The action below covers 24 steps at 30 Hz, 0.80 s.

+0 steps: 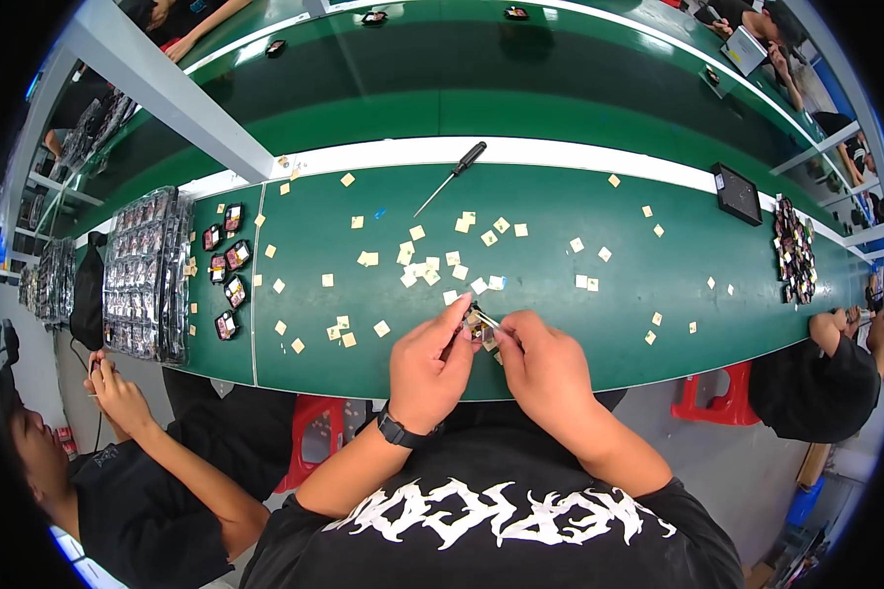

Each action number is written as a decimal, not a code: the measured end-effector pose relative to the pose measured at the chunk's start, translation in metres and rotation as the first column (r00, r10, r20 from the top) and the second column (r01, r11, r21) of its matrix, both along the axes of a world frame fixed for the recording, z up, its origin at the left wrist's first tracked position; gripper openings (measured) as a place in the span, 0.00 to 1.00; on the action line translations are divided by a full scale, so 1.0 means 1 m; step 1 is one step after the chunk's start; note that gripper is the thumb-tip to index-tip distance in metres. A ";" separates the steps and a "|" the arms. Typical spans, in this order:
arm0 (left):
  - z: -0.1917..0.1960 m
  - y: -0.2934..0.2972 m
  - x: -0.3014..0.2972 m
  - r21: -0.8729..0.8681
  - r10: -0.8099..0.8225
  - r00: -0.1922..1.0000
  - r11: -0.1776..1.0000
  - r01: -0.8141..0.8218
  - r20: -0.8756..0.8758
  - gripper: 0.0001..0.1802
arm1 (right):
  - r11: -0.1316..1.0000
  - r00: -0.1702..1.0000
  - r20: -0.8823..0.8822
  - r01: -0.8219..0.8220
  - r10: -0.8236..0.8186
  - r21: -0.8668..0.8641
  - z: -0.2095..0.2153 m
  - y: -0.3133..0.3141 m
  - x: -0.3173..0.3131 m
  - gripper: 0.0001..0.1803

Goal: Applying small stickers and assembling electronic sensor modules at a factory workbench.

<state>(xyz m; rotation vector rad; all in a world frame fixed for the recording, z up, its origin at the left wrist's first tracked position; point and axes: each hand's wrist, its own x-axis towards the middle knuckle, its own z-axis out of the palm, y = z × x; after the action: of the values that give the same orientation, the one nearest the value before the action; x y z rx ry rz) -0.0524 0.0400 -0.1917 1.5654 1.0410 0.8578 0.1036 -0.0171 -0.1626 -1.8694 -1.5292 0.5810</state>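
My left hand (425, 371) is closed round a small dark device (478, 335) near the front edge of the green table. Fingers of my right hand (550, 371) pinch slim silver tweezers (487, 320), whose tips meet the device. Much of the device lies hidden behind my fingers. Small cream paper squares (406, 257) are scattered over the table just beyond both hands. Further off, a black-handled screwdriver (451, 178) lies with its shaft pointing back toward me.
Several small black devices (238, 255) sit at the left, beside stacked clear plastic trays (147, 275). A black box (737, 194) and a pile of similar devices (794, 250) are at the right. Co-workers sit on both sides. A conveyor belt (383, 108) runs behind the white rail.
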 end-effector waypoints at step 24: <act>-0.001 0.008 -0.009 -0.415 0.050 0.935 0.903 0.108 0.352 0.22 | 0.994 0.946 -0.309 -0.084 0.101 0.068 -0.008 0.003 0.010 0.17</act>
<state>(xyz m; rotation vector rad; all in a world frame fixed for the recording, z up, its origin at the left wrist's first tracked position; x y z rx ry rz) -0.0615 0.0483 -0.1927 1.0041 0.8657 0.7886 0.1137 -0.0138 -0.1709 -1.5831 -1.4118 0.8283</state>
